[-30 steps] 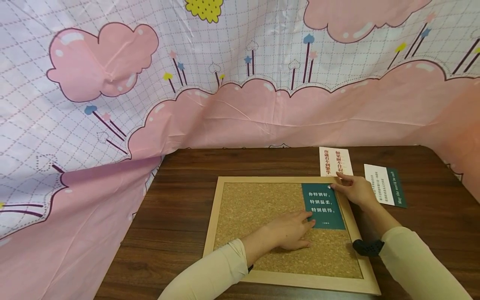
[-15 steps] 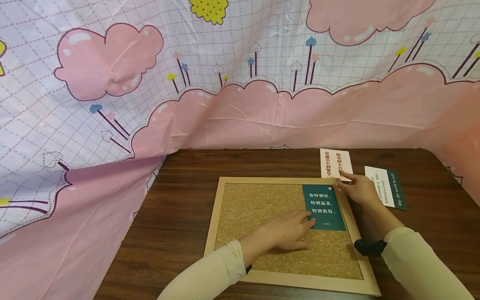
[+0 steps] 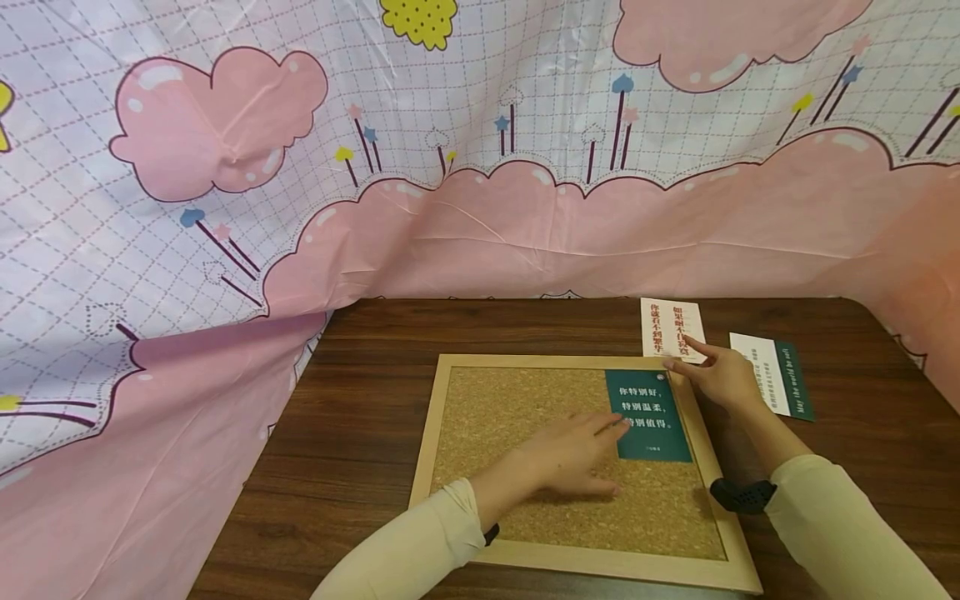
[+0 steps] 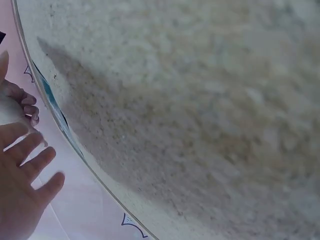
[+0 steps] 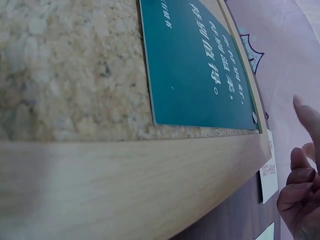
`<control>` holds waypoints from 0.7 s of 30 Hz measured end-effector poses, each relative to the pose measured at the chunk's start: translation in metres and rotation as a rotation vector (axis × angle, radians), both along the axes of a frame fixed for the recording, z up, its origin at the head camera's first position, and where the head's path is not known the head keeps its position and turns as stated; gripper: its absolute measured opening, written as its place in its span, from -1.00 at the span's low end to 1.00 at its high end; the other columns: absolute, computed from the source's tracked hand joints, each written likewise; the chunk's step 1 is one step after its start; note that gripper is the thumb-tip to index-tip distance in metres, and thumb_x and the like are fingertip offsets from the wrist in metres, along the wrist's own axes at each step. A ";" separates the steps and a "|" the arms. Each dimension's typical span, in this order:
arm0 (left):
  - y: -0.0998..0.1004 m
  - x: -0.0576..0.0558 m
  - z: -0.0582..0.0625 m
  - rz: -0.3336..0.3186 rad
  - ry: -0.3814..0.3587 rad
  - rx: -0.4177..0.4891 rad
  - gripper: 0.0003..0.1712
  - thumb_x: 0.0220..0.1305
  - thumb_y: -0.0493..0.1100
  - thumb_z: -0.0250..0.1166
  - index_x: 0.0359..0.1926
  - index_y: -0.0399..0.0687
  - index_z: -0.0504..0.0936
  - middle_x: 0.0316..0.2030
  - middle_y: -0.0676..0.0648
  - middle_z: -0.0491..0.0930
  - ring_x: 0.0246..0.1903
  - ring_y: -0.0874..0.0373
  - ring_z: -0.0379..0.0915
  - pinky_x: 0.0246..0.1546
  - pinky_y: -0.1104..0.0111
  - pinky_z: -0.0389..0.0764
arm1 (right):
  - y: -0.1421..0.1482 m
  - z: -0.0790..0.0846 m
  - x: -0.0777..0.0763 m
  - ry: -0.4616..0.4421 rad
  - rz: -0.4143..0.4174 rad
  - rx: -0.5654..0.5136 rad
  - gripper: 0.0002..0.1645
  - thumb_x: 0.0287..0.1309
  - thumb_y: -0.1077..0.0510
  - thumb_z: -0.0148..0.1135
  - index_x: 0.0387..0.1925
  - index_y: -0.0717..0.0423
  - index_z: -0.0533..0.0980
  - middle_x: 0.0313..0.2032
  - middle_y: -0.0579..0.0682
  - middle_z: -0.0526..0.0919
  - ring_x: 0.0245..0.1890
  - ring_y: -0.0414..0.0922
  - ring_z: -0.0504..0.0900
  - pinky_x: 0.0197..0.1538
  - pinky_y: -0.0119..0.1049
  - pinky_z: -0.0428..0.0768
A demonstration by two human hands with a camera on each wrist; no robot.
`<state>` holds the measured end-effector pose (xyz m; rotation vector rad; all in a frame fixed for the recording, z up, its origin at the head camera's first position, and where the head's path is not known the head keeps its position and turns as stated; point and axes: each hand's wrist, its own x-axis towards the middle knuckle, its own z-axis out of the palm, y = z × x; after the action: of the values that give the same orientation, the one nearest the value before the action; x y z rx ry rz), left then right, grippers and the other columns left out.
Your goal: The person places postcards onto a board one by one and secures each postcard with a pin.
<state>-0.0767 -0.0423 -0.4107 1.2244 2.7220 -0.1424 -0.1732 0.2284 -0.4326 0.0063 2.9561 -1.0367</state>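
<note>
A teal card point(image 3: 654, 440) with white printed lines lies in the upper right corner of a wood-framed cork board point(image 3: 517, 400). Near the card's top right corner sits a small white pushpin point(image 3: 660, 377), seen also as a pale round head point(image 5: 254, 118) in the right wrist view. My left hand point(image 3: 572, 457) is over the cork with fingers outstretched and spread, fingertips overlapping the card's left edge. Beside the frame's upper right corner is my right hand point(image 3: 722, 379), holding nothing, thumb and index finger apart. Its other fingers point(image 5: 295, 192) are bent in the right wrist view.
Behind the board, a white card with red characters point(image 3: 662, 327) lies on the dark wooden table point(image 3: 337, 400). To its right is a white and green card point(image 3: 791, 379), partly behind the right hand. A pink and white patterned curtain point(image 3: 487, 225) hangs along the back and left.
My right thumb and index finger have come away from the pushpin and shifted right. My left fingers have risen and spread at the teal card's edge. The card stays in place.
</note>
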 end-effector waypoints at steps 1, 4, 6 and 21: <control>-0.001 0.000 0.000 0.001 0.021 -0.002 0.05 0.21 0.53 -0.02 0.54 0.15 -0.07 0.52 0.06 0.01 0.49 0.16 -0.01 0.46 0.14 0.13 | 0.000 0.000 0.000 0.000 -0.002 0.001 0.04 0.12 -0.45 0.15 0.42 0.10 0.22 -0.59 0.01 0.46 -0.63 -0.15 0.32 -0.64 -0.32 0.27; -0.003 0.000 0.000 0.000 0.097 -0.011 0.07 0.16 0.59 -0.05 0.53 0.15 -0.02 0.51 0.06 0.03 0.48 0.13 0.02 0.46 0.09 0.11 | 0.000 0.000 0.000 0.000 -0.005 0.005 0.05 0.12 -0.46 0.14 0.43 0.11 0.21 -0.60 0.01 0.45 -0.63 -0.15 0.31 -0.64 -0.32 0.28; -0.004 0.001 -0.001 -0.002 0.126 0.005 0.07 0.16 0.59 -0.04 0.53 0.13 0.01 0.50 0.01 0.06 0.47 0.10 0.06 0.45 0.07 0.12 | -0.001 0.000 -0.001 0.004 -0.006 0.008 0.06 0.11 -0.47 0.13 0.42 0.11 0.21 -0.60 0.02 0.46 -0.65 -0.15 0.31 -0.65 -0.33 0.28; -0.017 0.007 -0.008 0.011 0.121 0.067 0.08 0.16 0.61 -0.11 0.52 0.10 0.03 0.51 -0.05 0.03 0.48 0.05 0.02 0.47 0.11 0.11 | -0.003 0.005 0.000 0.028 -0.003 0.028 0.03 0.14 -0.45 0.13 0.40 0.16 0.25 -0.43 0.20 0.62 -0.54 -0.10 0.42 -0.59 -0.31 0.32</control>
<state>-0.0696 -0.0591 -0.4189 1.2578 2.8577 -0.1287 -0.1732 0.2255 -0.4272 -0.0036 2.9965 -1.0039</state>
